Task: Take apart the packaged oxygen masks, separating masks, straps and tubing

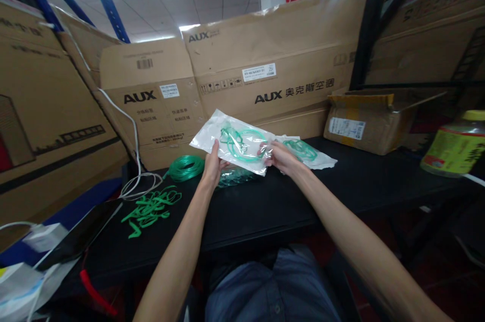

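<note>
A clear-fronted white plastic bag (pixel 237 142) hangs tilted above the table, with green tubing and bands visible inside. My left hand (pixel 214 163) grips its lower left edge, thumb on top. At its right end my right hand (pixel 280 155) has its fingers closed on the plastic. Behind that hand, a second bag (pixel 314 155) with green contents lies on the table. Partly hidden below the held bag is some clear, ridged plastic (pixel 235 177). Left of my hands rest a coil of green tubing (pixel 185 168) and a loose heap of green bands (pixel 151 208).
Large cardboard boxes (pixel 265 79) wall off the back of the black table (pixel 257 216). An open carton (pixel 356 120) and a yellow-labelled bottle (pixel 454 145) stand to the right. On the left are a white cable (pixel 134 135), a phone-like dark slab (pixel 79 236) and a white charger (pixel 45 236).
</note>
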Demonstrator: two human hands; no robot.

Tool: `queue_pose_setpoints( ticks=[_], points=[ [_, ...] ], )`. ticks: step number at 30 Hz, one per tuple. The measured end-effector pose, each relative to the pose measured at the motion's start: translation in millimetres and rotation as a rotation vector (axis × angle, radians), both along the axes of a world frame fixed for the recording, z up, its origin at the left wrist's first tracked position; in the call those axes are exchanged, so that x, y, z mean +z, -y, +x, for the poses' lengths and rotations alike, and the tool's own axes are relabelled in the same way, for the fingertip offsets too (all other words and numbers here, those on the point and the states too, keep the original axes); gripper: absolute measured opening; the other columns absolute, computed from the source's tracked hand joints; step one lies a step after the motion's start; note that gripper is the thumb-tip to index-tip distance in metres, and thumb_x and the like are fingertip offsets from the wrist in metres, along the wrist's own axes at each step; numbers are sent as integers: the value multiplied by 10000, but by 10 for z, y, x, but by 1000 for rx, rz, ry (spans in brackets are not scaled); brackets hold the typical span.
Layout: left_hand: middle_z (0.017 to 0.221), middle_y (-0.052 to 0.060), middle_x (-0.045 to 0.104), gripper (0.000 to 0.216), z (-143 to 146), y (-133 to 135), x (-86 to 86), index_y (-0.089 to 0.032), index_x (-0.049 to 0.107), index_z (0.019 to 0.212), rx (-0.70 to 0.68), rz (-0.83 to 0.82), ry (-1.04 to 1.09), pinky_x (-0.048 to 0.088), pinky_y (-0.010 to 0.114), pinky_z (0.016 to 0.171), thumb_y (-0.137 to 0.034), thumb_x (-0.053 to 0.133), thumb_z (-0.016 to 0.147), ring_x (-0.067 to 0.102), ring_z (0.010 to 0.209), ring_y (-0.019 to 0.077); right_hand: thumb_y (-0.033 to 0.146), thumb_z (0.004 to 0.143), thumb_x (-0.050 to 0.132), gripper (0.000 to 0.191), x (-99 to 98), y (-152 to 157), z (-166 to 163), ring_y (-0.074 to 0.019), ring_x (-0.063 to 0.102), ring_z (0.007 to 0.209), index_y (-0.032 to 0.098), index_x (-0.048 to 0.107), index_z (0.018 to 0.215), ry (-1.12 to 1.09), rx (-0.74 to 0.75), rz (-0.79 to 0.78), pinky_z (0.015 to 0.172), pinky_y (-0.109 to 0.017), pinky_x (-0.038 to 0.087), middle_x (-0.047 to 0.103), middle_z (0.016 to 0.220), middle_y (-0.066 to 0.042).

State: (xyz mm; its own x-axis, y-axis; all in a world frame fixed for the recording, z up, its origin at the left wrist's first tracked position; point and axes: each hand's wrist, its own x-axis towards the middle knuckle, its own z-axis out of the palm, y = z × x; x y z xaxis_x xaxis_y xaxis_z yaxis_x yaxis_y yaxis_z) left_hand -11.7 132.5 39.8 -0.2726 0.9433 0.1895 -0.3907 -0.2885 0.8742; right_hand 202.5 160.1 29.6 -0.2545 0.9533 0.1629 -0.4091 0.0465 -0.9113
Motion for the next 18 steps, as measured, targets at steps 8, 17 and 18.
queue_pose_setpoints(
  ticks=[8, 17, 18],
  points=[
    [921, 86, 735, 309, -62, -40, -10, -136, 712, 965, 140, -38, 50, 502, 197, 544, -429, 615, 959, 660, 704, 140, 212, 838, 671, 134, 85, 38, 69, -79, 490, 373, 193, 539, 824, -9, -23, 14, 312, -163, 297, 604, 602, 26],
    [949, 41, 670, 253, -223, -29, 63, -183, 648, 962, 293, -36, 169, 561, 175, 611, -331, 460, 1041, 618, 723, 104, 301, 898, 657, 214, 146, 8, 211, -76, 475, 380, 219, 483, 804, -195, -226, 77, 328, -169, 302, 594, 603, 36],
    [938, 39, 664, 250, -223, -25, 68, -179, 645, 956, 291, -36, 175, 577, 184, 629, -322, 458, 1041, 621, 727, 105, 328, 913, 644, 237, 150, -7, 223, -79, 493, 398, 227, 458, 805, -236, -285, 92, 345, -167, 329, 593, 607, 43]
  ],
)
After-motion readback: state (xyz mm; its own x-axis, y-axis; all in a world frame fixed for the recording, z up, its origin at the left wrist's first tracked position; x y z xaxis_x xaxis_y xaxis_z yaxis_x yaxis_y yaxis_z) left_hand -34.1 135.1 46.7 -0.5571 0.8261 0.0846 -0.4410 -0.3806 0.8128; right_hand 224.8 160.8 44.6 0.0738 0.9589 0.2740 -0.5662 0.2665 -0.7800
